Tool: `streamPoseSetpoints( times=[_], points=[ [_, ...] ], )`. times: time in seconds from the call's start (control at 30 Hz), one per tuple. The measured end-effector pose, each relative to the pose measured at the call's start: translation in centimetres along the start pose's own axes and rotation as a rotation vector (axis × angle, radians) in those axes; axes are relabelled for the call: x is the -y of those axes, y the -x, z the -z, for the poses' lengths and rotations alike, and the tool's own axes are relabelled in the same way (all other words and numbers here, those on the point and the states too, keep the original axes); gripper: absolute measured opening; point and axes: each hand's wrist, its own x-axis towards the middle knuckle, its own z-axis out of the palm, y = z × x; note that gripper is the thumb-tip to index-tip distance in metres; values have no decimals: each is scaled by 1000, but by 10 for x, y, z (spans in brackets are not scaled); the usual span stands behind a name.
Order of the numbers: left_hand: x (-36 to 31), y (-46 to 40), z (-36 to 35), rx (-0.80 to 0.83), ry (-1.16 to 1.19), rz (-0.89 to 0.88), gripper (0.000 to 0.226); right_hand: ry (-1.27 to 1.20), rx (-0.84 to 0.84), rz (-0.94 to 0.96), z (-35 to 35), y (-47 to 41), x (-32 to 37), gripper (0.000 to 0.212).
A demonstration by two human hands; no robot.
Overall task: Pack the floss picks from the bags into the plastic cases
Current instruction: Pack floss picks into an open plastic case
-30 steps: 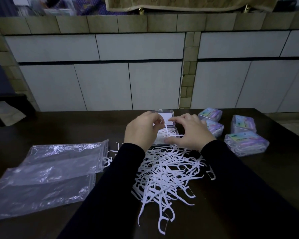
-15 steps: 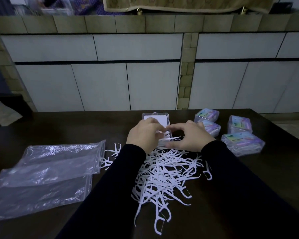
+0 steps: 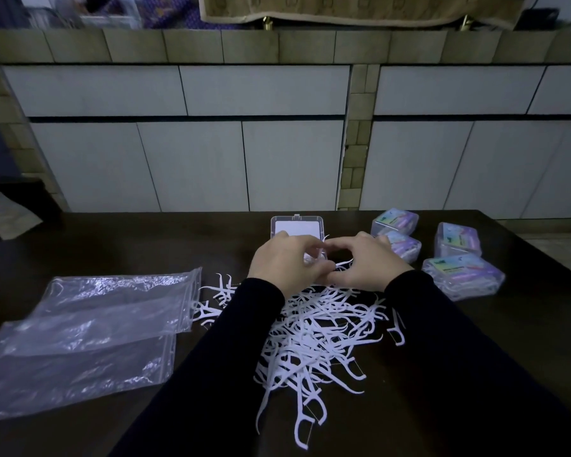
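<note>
Head | both hands' fingers (image 3: 314, 270) curled on floss picks (image 3: 317, 328) beside open case (image 3: 295, 224) | table edge right (image 3: 548, 255)

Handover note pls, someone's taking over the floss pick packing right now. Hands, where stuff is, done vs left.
Left hand and right hand: both over the open clear case at the table's far middle, fingers curled and pinching floss picks at its base.
Loose floss picks: big pile on the table between the forearms, nearer than the case.
Empty bags: two, flat on the left.
Done: four closed, filled cases on the right.
Left: fill the open case, shut its lid, then pack the rest of the pile. No spare empty cases in view.
</note>
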Motion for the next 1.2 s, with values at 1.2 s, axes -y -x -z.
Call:
streamPoseSetpoints(
  times=[1.2],
  points=[
    [15,-5,15,-96,-250,-18,31,-30,-20,25,-3,-7,-8,76]
  ],
)
